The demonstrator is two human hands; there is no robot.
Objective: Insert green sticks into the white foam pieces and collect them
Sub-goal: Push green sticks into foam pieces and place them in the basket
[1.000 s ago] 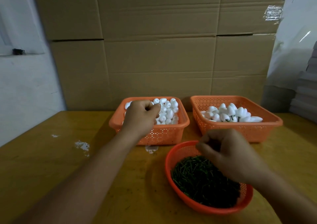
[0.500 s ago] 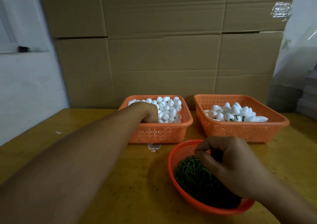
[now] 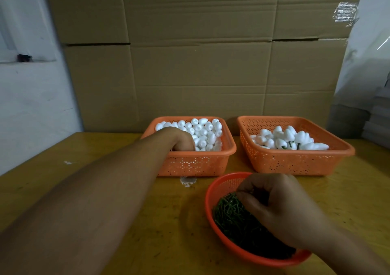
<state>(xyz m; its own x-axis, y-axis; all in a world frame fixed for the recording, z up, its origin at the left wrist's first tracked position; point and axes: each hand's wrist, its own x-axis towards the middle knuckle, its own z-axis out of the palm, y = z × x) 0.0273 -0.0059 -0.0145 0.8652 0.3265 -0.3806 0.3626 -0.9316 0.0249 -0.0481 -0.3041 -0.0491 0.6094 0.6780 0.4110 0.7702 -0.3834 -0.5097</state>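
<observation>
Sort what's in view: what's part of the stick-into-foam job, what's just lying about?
In the job:
- left basket of plain white foam pieces, left hand dug in
- round basket of green sticks, right hand over it
- right basket of foam pieces with sticks in

Lying about:
- cardboard boxes
- white smear on table
- grey stack, far right

Yellowish wooden bench (image 3: 63, 190) w/ white scuffs and a pale patch (image 3: 187, 181). Behind it, stacked cardboard boxes (image 3: 200, 63) fill the back, tape strip (image 3: 345, 14) top right. White wall (image 3: 31, 106) at left w/ small dark fitting (image 3: 24, 58). Grey stacked sheets (image 3: 375, 118) at right. Dim light.
</observation>
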